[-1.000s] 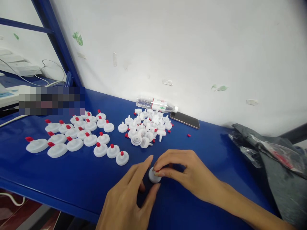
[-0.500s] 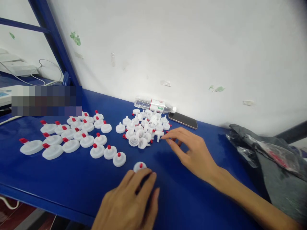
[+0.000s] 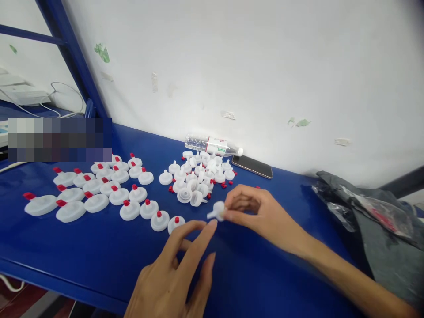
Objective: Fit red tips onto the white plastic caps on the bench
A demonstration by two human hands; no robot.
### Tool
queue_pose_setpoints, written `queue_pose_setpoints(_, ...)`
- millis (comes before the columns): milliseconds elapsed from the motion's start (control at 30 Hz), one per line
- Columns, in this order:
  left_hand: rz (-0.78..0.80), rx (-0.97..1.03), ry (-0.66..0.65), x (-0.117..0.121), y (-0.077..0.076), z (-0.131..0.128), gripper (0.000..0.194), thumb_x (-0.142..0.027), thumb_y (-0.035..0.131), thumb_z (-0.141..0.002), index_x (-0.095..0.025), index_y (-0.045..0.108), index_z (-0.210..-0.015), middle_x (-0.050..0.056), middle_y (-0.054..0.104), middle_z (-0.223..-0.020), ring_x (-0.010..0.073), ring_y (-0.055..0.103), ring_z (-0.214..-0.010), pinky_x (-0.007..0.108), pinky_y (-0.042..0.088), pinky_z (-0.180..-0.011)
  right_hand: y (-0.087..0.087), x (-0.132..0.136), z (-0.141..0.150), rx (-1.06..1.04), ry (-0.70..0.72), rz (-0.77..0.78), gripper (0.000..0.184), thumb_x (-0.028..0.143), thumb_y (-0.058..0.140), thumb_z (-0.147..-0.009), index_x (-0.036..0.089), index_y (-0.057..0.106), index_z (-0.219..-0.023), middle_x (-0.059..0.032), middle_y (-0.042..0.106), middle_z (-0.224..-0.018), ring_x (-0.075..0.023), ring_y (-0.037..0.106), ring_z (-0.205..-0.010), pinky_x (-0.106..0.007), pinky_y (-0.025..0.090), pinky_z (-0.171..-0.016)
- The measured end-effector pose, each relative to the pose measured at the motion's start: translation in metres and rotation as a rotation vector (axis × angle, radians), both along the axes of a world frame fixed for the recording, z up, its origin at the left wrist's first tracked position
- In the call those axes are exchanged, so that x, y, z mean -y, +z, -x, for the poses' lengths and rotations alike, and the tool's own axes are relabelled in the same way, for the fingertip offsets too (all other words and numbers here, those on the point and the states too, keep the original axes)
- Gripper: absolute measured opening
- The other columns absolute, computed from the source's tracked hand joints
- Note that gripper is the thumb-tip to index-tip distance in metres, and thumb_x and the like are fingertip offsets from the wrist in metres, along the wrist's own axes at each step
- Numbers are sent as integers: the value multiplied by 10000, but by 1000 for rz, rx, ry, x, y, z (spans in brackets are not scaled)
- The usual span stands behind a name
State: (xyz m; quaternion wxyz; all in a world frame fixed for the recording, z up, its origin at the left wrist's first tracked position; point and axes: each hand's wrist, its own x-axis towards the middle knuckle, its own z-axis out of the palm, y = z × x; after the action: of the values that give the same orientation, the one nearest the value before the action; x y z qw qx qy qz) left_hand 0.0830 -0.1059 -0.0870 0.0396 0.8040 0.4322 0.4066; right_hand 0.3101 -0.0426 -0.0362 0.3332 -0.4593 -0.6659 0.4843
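Between thumb and fingers, my right hand (image 3: 265,216) pinches a white spout cap (image 3: 218,210), its narrow spout pointing left with no red tip on it. My left hand (image 3: 168,274) is just below and left of that cap, fingers apart, index fingertip close to the spout; I cannot tell whether they touch. Beyond the left fingers stands a finished-looking cap with a red tip (image 3: 176,224), at the near end of several rows of red-tipped caps (image 3: 96,202). Behind both hands lies a pile of loose white caps (image 3: 198,174), with small red tips (image 3: 224,186) scattered around it.
A clear water bottle (image 3: 213,145) lies against the wall behind the pile, next to a dark phone (image 3: 253,167). Grey plastic bags (image 3: 391,229) cover the right end of the blue table (image 3: 82,251). A blue metal post (image 3: 77,57) rises at the left.
My right hand has taken a white cap from the pile's edge and brought it nearer. The red-tipped cap by my left hand has shifted left beside the row, and the left fingers have spread.
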Motion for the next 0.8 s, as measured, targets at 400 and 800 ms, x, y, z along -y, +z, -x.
queue_pose_setpoints(400, -11, 33, -91, 1, -6, -3, 398, -139, 616, -963, -257, 609, -1343, 78, 681, -1202, 138, 737, -854, 203, 607, -609, 15, -24, -42, 877, -353, -381, 177, 395, 590, -1020, 266, 711, -1045, -17, 791, -921, -214, 735, -826, -329, 501, -730)
queue_pose_setpoints(800, 49, -181, -83, -1, -12, -1, 351, -219, 538, -1017, -262, 580, -1363, 55, 720, -1192, 195, 751, -991, 307, 683, -769, -7, -45, -87, 1021, -301, -366, 138, 267, 626, -967, 231, 723, -876, -25, 770, -808, -208, 711, -724, -305, 438, -623)
